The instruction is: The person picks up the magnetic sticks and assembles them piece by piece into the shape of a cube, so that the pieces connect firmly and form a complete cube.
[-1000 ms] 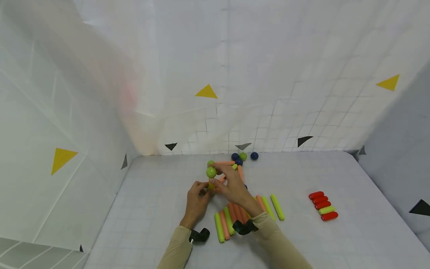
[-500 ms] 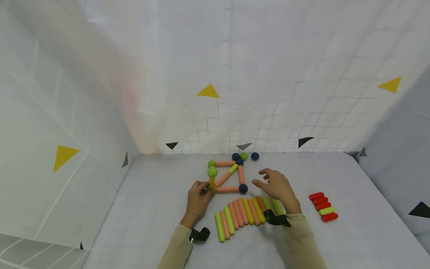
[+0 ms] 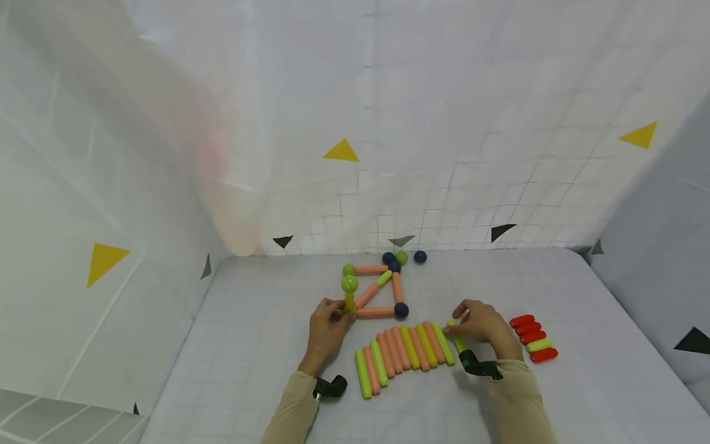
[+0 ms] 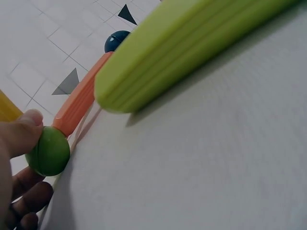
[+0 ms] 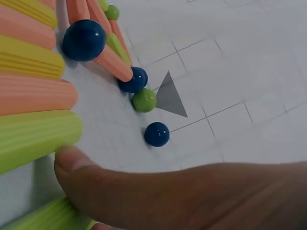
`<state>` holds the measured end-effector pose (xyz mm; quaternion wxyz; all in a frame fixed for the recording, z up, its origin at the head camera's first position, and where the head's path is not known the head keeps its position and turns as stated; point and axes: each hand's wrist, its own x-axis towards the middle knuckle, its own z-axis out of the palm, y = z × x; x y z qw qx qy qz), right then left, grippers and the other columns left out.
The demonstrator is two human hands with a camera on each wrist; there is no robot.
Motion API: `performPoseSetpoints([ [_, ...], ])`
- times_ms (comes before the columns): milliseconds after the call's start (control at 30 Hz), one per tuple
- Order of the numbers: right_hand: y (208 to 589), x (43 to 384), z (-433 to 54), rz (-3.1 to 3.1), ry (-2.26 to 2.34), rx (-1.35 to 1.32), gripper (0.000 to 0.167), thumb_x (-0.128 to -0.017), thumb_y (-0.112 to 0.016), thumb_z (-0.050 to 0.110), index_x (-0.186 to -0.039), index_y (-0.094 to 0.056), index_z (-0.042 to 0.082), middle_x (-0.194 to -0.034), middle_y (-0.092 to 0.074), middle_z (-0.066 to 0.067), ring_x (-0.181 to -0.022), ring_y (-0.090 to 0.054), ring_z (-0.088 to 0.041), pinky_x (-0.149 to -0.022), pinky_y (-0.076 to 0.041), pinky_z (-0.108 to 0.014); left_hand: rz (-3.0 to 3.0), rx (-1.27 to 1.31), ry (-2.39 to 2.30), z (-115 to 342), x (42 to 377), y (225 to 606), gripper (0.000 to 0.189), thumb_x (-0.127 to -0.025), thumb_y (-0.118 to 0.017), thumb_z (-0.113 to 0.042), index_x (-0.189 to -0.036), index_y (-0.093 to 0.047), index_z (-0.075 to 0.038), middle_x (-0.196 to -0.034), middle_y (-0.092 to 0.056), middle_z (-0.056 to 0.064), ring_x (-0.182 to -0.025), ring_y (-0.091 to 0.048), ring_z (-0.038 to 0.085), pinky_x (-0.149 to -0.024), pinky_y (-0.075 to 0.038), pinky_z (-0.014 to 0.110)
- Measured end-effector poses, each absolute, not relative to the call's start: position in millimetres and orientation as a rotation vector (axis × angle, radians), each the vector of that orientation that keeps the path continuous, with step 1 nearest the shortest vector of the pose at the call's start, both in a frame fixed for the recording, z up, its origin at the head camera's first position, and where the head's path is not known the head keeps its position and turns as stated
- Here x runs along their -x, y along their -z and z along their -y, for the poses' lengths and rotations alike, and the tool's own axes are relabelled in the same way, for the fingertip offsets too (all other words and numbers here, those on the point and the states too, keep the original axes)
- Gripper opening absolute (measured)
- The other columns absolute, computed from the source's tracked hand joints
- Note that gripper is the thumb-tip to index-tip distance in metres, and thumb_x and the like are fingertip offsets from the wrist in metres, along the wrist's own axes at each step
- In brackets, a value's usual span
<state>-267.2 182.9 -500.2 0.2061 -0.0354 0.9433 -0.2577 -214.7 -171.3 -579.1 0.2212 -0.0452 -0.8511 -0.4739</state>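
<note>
My left hand grips a green ball at the near left corner of a flat frame of balls and rods. A yellow rod stands up from that corner, topped by another green ball. Salmon rods link the corner to a dark blue ball, and a salmon-and-lime diagonal crosses the frame. Over to the right, my right hand pinches the outermost lime rod. Its thumb lies between that rod and the neighbouring lime one.
Salmon, yellow and lime rods lie side by side in front of the frame. Farther right, several short red rods flank one lime piece. Loose balls sit near the back wall.
My right hand has left the upright yellow rod and its top ball, moved right and down, and taken hold of the last lime rod. The left hand stays at the corner.
</note>
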Motion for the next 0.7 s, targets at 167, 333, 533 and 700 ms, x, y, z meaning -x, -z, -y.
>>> performPoseSetpoints([
  [167, 505, 269, -184, -2.613, 0.759, 0.113, 0.043, -0.088, -0.086, 0.032, -0.113, -0.066, 0.003, -0.100, -0.067, -0.013, -0.089, -0.059, -0.028, -0.076, -0.053, -0.039, 2.348, 0.124, 1.311, 171, 214, 578, 0.024, -0.092, -0.084, -0.018, -0.113, -0.079, -0.007, -0.098, -0.066, 0.005, -0.084, -0.062, 0.014, -0.074, -0.048, 0.024],
  [333, 506, 272, -189, -2.645, 0.804, 0.173, 0.035, -0.097, -0.073, 0.026, -0.125, -0.067, 0.006, -0.111, -0.071, -0.020, -0.093, -0.063, -0.030, -0.078, -0.056, -0.043, 2.361, 0.126, 1.300, 171, 214, 576, 0.026, -0.093, -0.084, -0.019, -0.116, -0.079, -0.008, -0.101, -0.067, 0.005, -0.085, -0.062, 0.013, -0.075, -0.049, 0.024],
  [533, 500, 269, -189, -2.846, 1.079, 0.205, 0.032, -0.106, -0.064, 0.025, -0.130, -0.069, 0.005, -0.123, -0.071, -0.029, -0.101, -0.070, -0.037, -0.078, -0.060, -0.045, 2.360, 0.145, 1.287, 170, 213, 575, 0.026, -0.093, -0.084, -0.018, -0.117, -0.079, -0.008, -0.102, -0.068, 0.006, -0.085, -0.064, 0.015, -0.075, -0.052, 0.025],
  [700, 490, 267, -168, -2.842, 1.538, 0.192, 0.036, -0.108, -0.064, 0.034, -0.131, -0.068, 0.007, -0.120, -0.076, -0.021, -0.102, -0.070, -0.030, -0.082, -0.057, -0.035, 2.363, 0.137, 1.295, 169, 211, 573, 0.027, -0.093, -0.084, -0.017, -0.117, -0.078, -0.007, -0.102, -0.068, 0.006, -0.086, -0.065, 0.016, -0.075, -0.051, 0.025],
])
